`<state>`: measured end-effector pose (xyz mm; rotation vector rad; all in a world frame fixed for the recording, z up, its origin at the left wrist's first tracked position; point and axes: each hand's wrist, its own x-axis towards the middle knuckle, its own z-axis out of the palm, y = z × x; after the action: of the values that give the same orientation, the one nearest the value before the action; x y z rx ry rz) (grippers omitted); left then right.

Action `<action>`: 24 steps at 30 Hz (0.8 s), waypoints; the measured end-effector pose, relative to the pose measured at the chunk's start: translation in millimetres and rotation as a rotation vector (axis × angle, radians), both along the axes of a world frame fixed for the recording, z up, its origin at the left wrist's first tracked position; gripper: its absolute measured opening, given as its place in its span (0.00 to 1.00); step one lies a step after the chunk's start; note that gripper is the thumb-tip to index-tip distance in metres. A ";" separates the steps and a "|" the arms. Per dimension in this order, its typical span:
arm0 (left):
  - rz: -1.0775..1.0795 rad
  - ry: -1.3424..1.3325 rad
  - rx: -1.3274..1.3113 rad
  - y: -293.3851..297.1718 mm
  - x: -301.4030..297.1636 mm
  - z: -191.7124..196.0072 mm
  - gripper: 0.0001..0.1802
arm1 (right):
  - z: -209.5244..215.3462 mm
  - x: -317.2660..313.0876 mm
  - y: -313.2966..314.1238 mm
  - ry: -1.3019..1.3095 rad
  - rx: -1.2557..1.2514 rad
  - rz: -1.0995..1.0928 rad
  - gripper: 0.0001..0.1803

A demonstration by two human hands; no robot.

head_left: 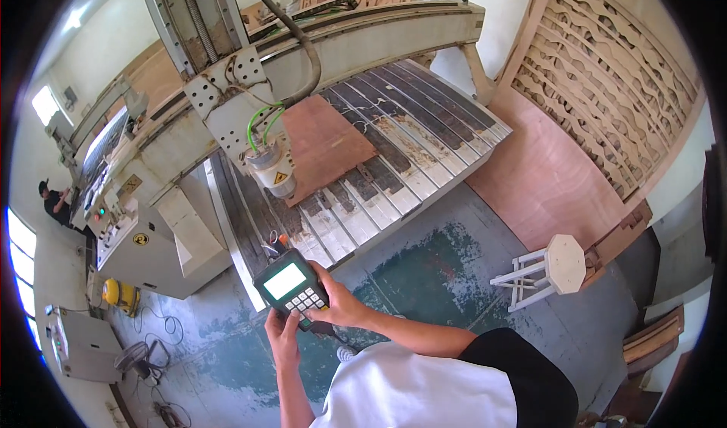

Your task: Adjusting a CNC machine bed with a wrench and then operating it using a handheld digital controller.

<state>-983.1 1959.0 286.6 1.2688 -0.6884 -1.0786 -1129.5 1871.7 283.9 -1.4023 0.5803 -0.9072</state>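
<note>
Both my hands hold a dark handheld controller (294, 287) with a lit screen and several pale keys. My left hand (284, 337) grips its lower left edge, thumb at the lower keys. Along the right edge wraps my right hand (338, 303), its thumb near the keypad. Beyond the controller is a CNC router's slatted bed (409, 178), with a reddish-brown wooden board (326, 144) lying on it. The router's spindle (271, 172), with green hoses, hangs over the board's left part; whether it touches the board I cannot tell.
A white stool (564, 264) stands at right, near a large carved wooden panel (606, 79). Left are a machine cabinet (151, 254), a yellow vacuum-like canister (121, 295), a grey control box (82, 345) and floor cables (144, 358). Another person (57, 203) stands at far left.
</note>
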 end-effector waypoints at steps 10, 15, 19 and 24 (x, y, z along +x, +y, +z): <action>-0.018 -0.006 0.002 5.9 14.3 -4.1 0.16 | 6.3 9.4 6.6 0.046 -0.126 -0.054 0.50; -0.033 -0.053 -0.008 8.9 15.9 -0.8 0.15 | -3.4 19.7 9.1 0.036 -0.146 -0.143 0.47; -0.020 0.003 -0.048 12.3 11.3 3.4 0.13 | -1.9 23.0 16.5 -0.029 -0.003 -0.082 0.45; -0.017 0.020 -0.040 21.1 13.7 -4.0 0.14 | 0.2 25.9 22.1 -0.011 0.013 -0.102 0.45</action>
<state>-969.5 1980.1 282.6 1.2178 -0.7033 -1.0850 -1103.6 1893.9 284.1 -1.3651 0.6535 -0.9901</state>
